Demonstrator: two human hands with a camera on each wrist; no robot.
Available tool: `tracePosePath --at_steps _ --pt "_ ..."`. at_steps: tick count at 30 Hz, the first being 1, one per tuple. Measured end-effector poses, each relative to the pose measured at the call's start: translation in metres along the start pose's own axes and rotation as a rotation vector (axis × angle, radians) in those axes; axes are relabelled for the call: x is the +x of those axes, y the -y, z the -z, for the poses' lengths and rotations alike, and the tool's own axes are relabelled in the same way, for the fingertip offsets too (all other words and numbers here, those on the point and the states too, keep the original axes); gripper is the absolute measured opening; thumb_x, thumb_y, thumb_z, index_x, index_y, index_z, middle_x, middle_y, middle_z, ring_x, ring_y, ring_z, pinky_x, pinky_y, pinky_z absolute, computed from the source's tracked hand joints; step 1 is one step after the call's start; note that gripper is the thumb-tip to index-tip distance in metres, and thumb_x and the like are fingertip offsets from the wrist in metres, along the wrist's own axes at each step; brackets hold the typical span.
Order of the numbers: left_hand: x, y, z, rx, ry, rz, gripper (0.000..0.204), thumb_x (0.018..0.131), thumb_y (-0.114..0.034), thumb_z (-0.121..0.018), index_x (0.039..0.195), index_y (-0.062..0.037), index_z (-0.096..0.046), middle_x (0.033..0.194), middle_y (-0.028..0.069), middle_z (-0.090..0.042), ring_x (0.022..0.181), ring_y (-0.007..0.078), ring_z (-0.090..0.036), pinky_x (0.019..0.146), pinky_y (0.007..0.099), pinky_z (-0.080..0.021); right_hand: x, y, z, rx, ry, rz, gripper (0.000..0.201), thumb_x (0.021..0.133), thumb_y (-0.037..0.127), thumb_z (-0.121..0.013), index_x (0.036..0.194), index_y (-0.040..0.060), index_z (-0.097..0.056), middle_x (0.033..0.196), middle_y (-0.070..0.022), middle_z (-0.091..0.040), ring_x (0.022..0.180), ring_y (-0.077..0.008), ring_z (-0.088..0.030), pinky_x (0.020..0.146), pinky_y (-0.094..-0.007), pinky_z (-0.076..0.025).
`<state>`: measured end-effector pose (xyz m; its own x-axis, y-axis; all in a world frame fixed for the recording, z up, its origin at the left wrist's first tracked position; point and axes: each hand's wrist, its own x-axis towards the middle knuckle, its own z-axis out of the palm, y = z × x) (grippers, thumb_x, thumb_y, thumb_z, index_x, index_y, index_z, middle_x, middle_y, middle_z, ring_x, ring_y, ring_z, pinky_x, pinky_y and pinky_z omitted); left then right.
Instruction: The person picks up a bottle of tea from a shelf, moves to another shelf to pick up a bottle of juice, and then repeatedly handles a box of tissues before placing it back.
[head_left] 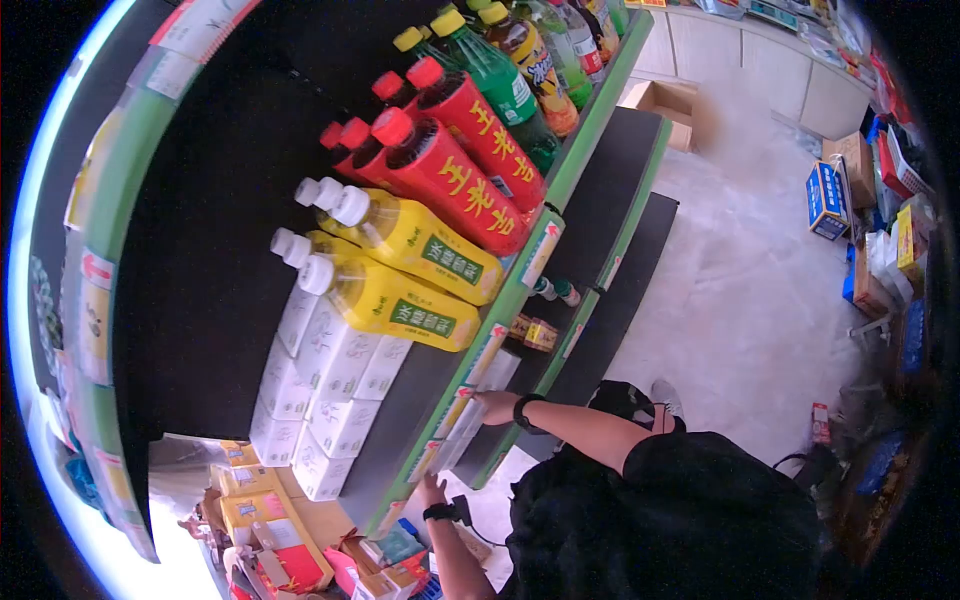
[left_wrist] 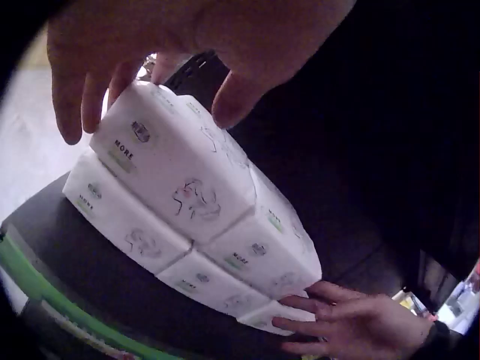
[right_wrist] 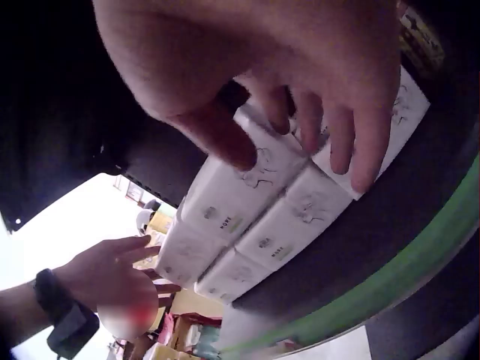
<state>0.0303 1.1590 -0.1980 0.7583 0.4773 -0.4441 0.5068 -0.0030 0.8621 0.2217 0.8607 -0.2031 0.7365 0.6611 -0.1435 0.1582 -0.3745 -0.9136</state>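
Note:
White soft tissue packs (left_wrist: 180,172), printed "MORE" with a line-drawn face, are stacked in two layers on a dark, green-edged shelf. My left hand (left_wrist: 187,45) is at one end of the stack, its thumb and extended fingers at the upper pack. At the opposite end, my right hand (left_wrist: 356,319) has its spread fingers against the packs. In the right wrist view, the right hand (right_wrist: 285,82) reaches over the packs (right_wrist: 247,191), fingers extended downward. The head view shows both hands at the lower shelf, the left (head_left: 432,492) nearer its end; upper shelf edge partly hides them.
On the shelf above stand white tissue packs (head_left: 325,380), yellow-labelled bottles (head_left: 400,315), red-labelled bottles (head_left: 455,185) and green bottles (head_left: 490,75). Small brown packs (head_left: 535,332) sit lower. Boxes (head_left: 270,530) lie beyond the shelf end; a blue carton (head_left: 828,200) stands across the aisle.

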Motion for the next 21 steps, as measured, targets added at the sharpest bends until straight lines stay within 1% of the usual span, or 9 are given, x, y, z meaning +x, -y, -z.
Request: tracePosePath --at_steps 3,5,6,7,9,13,16,18,21 --pt "0.003 0.004 0.003 0.036 0.067 0.028 0.064 0.095 -0.049 -0.045 0.150 -0.0268 -0.019 0.160 0.0006 -0.021 0.139 0.0411 -0.029 0.105 0.0577 -0.031 -0.017 0.013 0.021 -0.089 -0.251 -0.267 0.051 0.076 0.028 -0.060 0.120 0.0024 -0.059 0.116 -0.0252 -0.064 0.109 -0.0392 -0.062 0.092 -0.0469 -0.050" --pt "-0.010 -0.018 -0.018 -0.033 -0.095 0.161 0.058 0.097 -0.047 -0.041 0.149 -0.0264 -0.026 0.159 0.0057 -0.022 0.137 0.0394 -0.032 0.105 0.0556 -0.033 -0.027 0.012 0.044 -0.064 -0.168 -0.327 0.049 0.079 0.033 -0.058 0.115 0.0009 -0.062 0.113 -0.0252 -0.065 0.107 -0.0383 -0.063 0.088 -0.0462 -0.052" --pt "0.002 -0.009 -0.005 -0.063 -0.015 0.200 0.058 0.096 -0.046 -0.045 0.148 -0.0250 -0.029 0.158 0.0104 -0.023 0.135 0.0384 -0.035 0.103 0.0553 -0.035 -0.053 0.038 0.069 -0.025 -0.145 -0.247 0.050 0.081 0.037 -0.056 0.111 -0.0013 -0.064 0.110 -0.0239 -0.067 0.105 -0.0374 -0.064 0.088 -0.0458 -0.052" --pt "0.002 -0.008 -0.006 -0.052 -0.052 0.213 0.060 0.095 -0.047 -0.050 0.147 -0.0236 -0.031 0.157 0.0120 -0.022 0.133 0.0376 -0.037 0.102 0.0559 -0.037 0.015 -0.060 0.002 -0.101 -0.110 -0.247 0.050 0.084 0.037 -0.054 0.114 -0.0012 -0.063 0.111 -0.0229 -0.067 0.106 -0.0378 -0.064 0.090 -0.0460 -0.051" --pt "0.019 0.011 0.014 -0.037 0.112 0.188 0.060 0.095 -0.045 -0.054 0.145 -0.0219 -0.030 0.154 0.0138 -0.026 0.132 0.0375 -0.039 0.099 0.0568 -0.040 -0.010 -0.022 0.035 -0.056 -0.055 -0.342 0.035 0.080 0.028 -0.054 0.100 0.0032 -0.068 0.106 -0.0210 -0.068 0.103 -0.0370 -0.064 0.085 -0.0443 -0.052" --pt "0.000 -0.014 0.002 0.024 0.137 0.162 0.058 0.095 -0.044 -0.049 0.146 -0.0185 -0.036 0.147 0.0154 -0.031 0.134 0.0369 -0.037 0.100 0.0562 -0.041 -0.025 0.004 0.049 -0.080 -0.216 -0.329 0.034 0.081 0.030 -0.058 0.101 0.0040 -0.068 0.105 -0.0204 -0.068 0.099 -0.0372 -0.064 0.085 -0.0432 -0.052" --pt "0.054 0.016 0.037 -0.162 0.093 0.323 0.057 0.095 -0.043 -0.049 0.145 -0.0185 -0.038 0.148 0.0162 -0.029 0.135 0.0369 -0.036 0.100 0.0554 -0.042 -0.012 0.035 0.059 -0.009 -0.338 -0.258 0.039 0.083 0.034 -0.058 0.109 0.0051 -0.065 0.110 -0.0193 -0.067 0.104 -0.0372 -0.062 0.091 -0.0423 -0.050" --pt "0.053 0.031 0.051 0.257 0.262 0.088 0.058 0.094 -0.044 -0.050 0.145 -0.0185 -0.039 0.150 0.0165 -0.027 0.135 0.0371 -0.035 0.101 0.0546 -0.041 0.003 0.048 0.055 0.084 -0.312 -0.105 0.040 0.084 0.034 -0.057 0.110 0.0052 -0.064 0.111 -0.0198 -0.066 0.105 -0.0372 -0.061 0.091 -0.0425 -0.049" --pt "0.053 0.042 0.059 0.072 0.476 -0.009 0.057 0.094 -0.042 -0.052 0.144 -0.0189 -0.040 0.147 0.0145 -0.034 0.135 0.0383 -0.035 0.106 0.0553 -0.037 0.031 0.053 0.037 0.122 -0.222 -0.057 0.040 0.084 0.034 -0.056 0.111 0.0054 -0.063 0.113 -0.0206 -0.064 0.107 -0.0373 -0.060 0.092 -0.0428 -0.048"
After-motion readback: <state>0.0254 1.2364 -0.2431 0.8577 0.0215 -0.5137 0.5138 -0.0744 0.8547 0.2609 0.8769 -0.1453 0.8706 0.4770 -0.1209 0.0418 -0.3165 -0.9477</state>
